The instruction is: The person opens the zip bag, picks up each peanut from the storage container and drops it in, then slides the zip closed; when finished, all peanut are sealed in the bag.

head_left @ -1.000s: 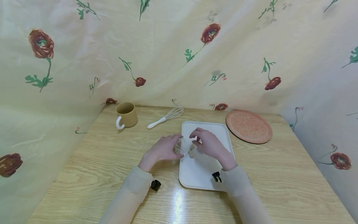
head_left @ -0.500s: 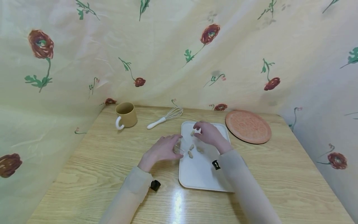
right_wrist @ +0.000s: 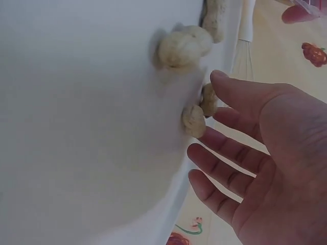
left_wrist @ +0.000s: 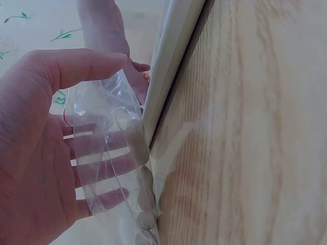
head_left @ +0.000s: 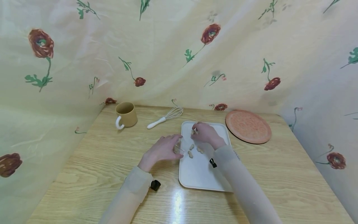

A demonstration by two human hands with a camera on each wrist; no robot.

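Loose peanuts (head_left: 190, 154) on the left half of the white tray (head_left: 199, 175), between the two hands. Three lie together near the left rim, long axes mixed: the nearest points roughly away from the person, the one behind it slants right. Beyond them, toward the tray's far end, are the peanuts at the fingertips (right_wrist: 194, 121) of the right hand (head_left: 208, 133), clearly the nearer hand to those. Right hand loosely spread, thumb apart from fingers, peanuts in the gap; contact unclear, no firm grip visible. Left hand (head_left: 165, 147) curled round a clear plastic bag (left_wrist: 104, 143), thumb and fingers wide apart, bag just beside the tray's left edge, bagged peanuts (left_wrist: 136, 145) low inside.
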